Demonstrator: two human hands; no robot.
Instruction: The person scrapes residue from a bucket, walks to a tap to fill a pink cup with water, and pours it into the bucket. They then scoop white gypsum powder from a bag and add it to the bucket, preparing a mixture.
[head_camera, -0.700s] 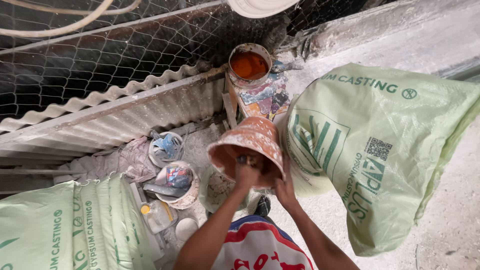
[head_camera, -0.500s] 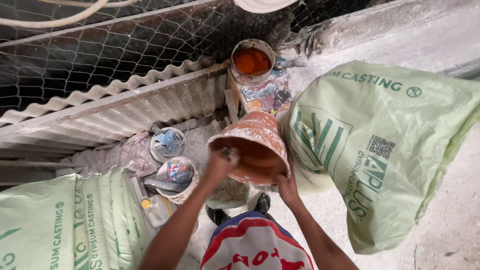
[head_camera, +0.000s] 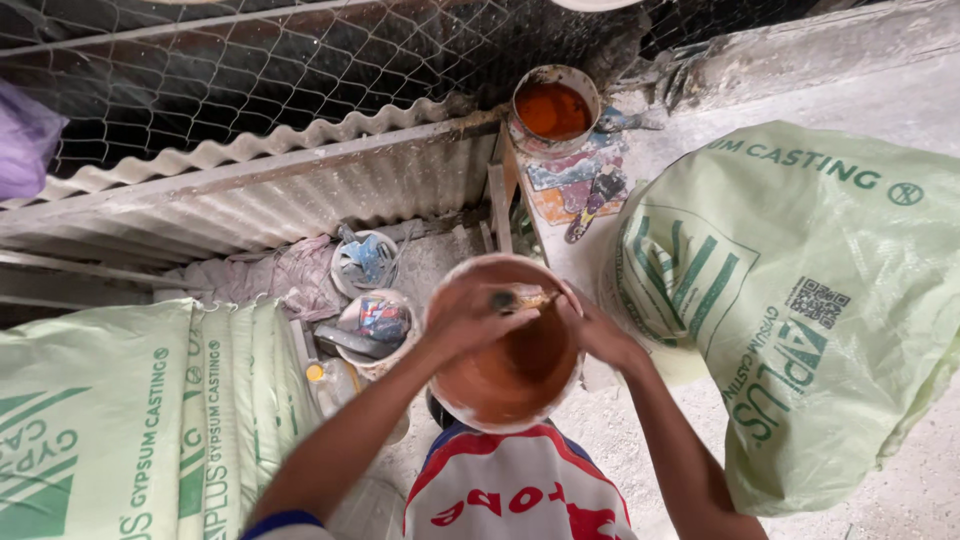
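Note:
A round bowl (head_camera: 512, 375), coated orange inside, sits opening-up in front of my chest. My left hand (head_camera: 472, 312) lies over its far rim, fingers closed around a thin pale stick, perhaps a small brush (head_camera: 535, 297), that points across the opening. My right hand (head_camera: 600, 335) grips the bowl's right rim and holds it up. The stick's tip and the near rim under my arms are partly hidden.
A can of orange paint (head_camera: 553, 108) stands on a paint-stained low board (head_camera: 575, 190) beyond the bowl. Large pale green sacks lie at the right (head_camera: 800, 300) and left (head_camera: 100, 420). Two small dirty bowls (head_camera: 365, 260) (head_camera: 375, 322) sit by a corrugated sheet (head_camera: 300, 190) under wire mesh (head_camera: 250, 70).
The bowl has turned from tilted with its outside showing to opening upward and lower. My left hand came from below onto the far rim.

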